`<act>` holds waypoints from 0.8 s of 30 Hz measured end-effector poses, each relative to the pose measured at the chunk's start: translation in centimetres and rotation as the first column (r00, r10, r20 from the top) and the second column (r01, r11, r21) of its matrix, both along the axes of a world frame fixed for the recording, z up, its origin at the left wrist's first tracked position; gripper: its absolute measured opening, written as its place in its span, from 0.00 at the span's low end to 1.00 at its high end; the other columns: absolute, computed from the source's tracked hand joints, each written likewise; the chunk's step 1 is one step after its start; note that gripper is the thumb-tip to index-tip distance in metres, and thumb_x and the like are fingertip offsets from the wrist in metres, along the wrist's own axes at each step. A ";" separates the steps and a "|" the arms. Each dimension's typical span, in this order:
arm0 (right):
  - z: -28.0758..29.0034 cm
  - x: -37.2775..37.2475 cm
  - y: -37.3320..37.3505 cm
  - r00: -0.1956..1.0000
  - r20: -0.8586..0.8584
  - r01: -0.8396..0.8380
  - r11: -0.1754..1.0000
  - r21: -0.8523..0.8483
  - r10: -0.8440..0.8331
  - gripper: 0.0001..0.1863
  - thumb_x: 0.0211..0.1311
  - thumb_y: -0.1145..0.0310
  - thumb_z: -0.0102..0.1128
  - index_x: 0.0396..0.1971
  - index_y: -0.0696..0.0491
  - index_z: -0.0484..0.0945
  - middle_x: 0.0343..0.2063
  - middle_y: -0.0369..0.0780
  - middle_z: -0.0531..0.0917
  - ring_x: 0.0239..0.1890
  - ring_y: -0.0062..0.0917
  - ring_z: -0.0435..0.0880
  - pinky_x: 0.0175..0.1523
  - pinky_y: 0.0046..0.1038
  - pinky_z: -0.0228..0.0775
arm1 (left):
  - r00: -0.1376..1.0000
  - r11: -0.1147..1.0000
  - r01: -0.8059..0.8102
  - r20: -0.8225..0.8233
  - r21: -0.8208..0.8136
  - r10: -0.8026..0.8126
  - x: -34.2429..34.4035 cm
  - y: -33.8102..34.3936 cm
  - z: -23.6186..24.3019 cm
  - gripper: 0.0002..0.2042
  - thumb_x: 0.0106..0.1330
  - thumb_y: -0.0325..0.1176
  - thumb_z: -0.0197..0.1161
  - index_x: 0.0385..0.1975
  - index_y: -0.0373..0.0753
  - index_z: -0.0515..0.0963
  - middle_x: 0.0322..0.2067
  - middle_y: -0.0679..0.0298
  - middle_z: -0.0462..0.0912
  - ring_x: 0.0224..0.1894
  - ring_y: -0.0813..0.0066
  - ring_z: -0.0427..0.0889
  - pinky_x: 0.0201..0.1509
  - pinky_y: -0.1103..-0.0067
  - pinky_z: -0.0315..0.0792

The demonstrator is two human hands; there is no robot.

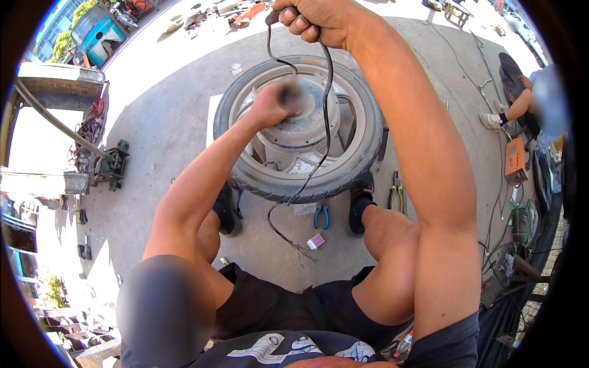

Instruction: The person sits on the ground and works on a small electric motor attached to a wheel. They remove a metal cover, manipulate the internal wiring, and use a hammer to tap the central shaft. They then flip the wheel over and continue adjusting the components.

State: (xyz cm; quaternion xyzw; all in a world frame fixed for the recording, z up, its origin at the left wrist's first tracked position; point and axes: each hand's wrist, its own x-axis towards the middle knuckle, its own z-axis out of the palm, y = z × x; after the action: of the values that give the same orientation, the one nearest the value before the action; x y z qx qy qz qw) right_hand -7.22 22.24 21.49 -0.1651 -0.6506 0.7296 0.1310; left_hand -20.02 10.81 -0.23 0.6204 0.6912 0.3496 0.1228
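My right hand (pixel 313 21) is raised at the top of the view, closed around a black cable (pixel 328 92). The cable hangs in a loop to a spoked wheel (pixel 359 159) with a dusty tire and large metal hub (pixel 314 132), then runs over the tire to frayed wire ends on the ground. My left hand (pixel 273 107) rests at the hub's centre, fingers curled; what they grip is blurred. Between my feet, below the wheel, are blue-handled pliers (pixel 321 214) and a small pink-and-white box (pixel 315 241). Yellow-and-black handled pliers (pixel 397 193) lie right of my right foot.
A person (pixel 521 104) sits at the far right, near an orange box (pixel 516 159) and tangled cables along that edge. On the left stand metal beams (pixel 52 181) and a green wheeled jack (pixel 110 165). Scattered items (pixel 202 12) lie on the sunlit ground behind the wheel.
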 end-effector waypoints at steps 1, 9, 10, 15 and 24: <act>0.0 0.0 0.0 1.000 0.001 0.000 1.000 0.002 0.000 0.13 0.68 0.72 0.50 0.45 0.53 0.83 0.15 0.29 0.68 0.12 0.12 0.57 0.15 0.18 0.42 | 1.000 1.000 0.000 0.002 0.004 0.000 0.0 0.0 -0.1 0.25 0.46 0.34 0.80 0.45 0.36 0.79 0.46 0.55 0.81 0.52 0.58 0.79 0.62 0.69 0.71; -0.1 -0.1 0.0 1.000 0.000 -0.012 1.000 0.016 0.012 0.13 0.68 0.71 0.50 0.46 0.53 0.83 0.15 0.29 0.68 0.13 0.11 0.57 0.15 0.18 0.43 | 1.000 1.000 0.008 0.018 0.024 -0.009 -0.1 0.2 -0.4 0.23 0.46 0.33 0.80 0.42 0.36 0.79 0.43 0.56 0.81 0.50 0.60 0.79 0.59 0.70 0.71; -0.1 -0.1 -0.1 1.000 0.006 -0.002 1.000 0.023 0.002 0.13 0.69 0.71 0.50 0.46 0.53 0.83 0.15 0.29 0.68 0.13 0.11 0.57 0.16 0.18 0.43 | 1.000 1.000 0.008 0.029 0.014 -0.009 -0.1 0.2 -0.4 0.23 0.46 0.33 0.79 0.42 0.36 0.79 0.43 0.56 0.81 0.50 0.60 0.79 0.58 0.70 0.71; 0.0 0.3 0.0 1.000 0.018 0.021 0.998 0.056 -0.022 0.13 0.70 0.69 0.51 0.45 0.53 0.85 0.16 0.29 0.69 0.13 0.12 0.58 0.16 0.18 0.44 | 0.999 0.999 0.024 -0.033 0.039 -0.023 0.0 0.1 -0.3 0.21 0.46 0.31 0.79 0.40 0.36 0.78 0.42 0.57 0.81 0.48 0.61 0.79 0.58 0.71 0.71; -0.4 0.0 0.1 0.998 0.025 0.060 0.991 0.122 -0.064 0.12 0.70 0.67 0.54 0.42 0.53 0.86 0.16 0.30 0.70 0.13 0.14 0.60 0.15 0.20 0.47 | 1.000 0.999 0.009 0.013 0.041 -0.010 -0.2 0.1 -0.5 0.24 0.46 0.31 0.79 0.44 0.35 0.79 0.43 0.56 0.82 0.49 0.61 0.80 0.59 0.71 0.71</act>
State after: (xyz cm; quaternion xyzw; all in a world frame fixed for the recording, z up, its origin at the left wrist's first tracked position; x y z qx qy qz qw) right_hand -7.25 22.37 21.14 -0.1876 -0.6902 0.6817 0.1538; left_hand -20.18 10.91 -0.71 0.6239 0.6800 0.3672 0.1161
